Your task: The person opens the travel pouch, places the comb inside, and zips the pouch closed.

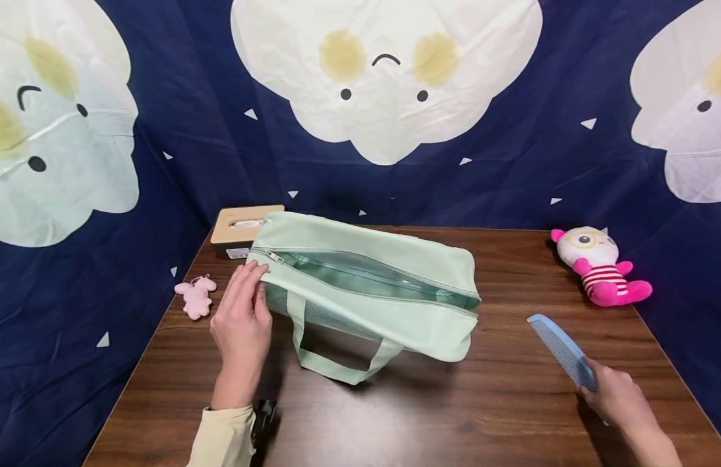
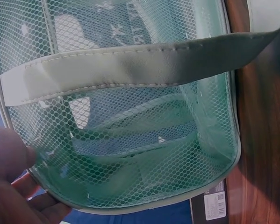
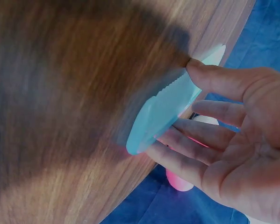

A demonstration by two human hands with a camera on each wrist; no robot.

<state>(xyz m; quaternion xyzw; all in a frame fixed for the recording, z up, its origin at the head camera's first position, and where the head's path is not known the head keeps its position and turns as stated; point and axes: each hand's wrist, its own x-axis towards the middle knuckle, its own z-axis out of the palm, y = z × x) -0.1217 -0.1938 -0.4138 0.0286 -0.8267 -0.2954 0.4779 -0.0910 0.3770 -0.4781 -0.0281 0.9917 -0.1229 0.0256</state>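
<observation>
Fingers (image 1: 243, 279) of the left hand (image 1: 240, 318): bent, the left end of the mint-green bag (image 1: 366, 314) being pinched between them and the thumb. Fingers of the right hand (image 1: 620, 392): nearly straight, a blue comb (image 1: 563, 353) being held between them and the thumb, well apart from the bag, to its right. Bag: mesh-sided, placed over the worktop (image 1: 360, 428), top zip parted, handle (image 1: 337, 371) hung on the near side. Box (image 1: 222, 235), tan-topped: set behind the bag's left end. Pink plush (image 1: 195, 297): laid left of the bag. Striped plush toy (image 1: 605, 282): seated well right of it. Navy backdrop (image 1: 512, 188), cloud-printed: hung behind.
</observation>
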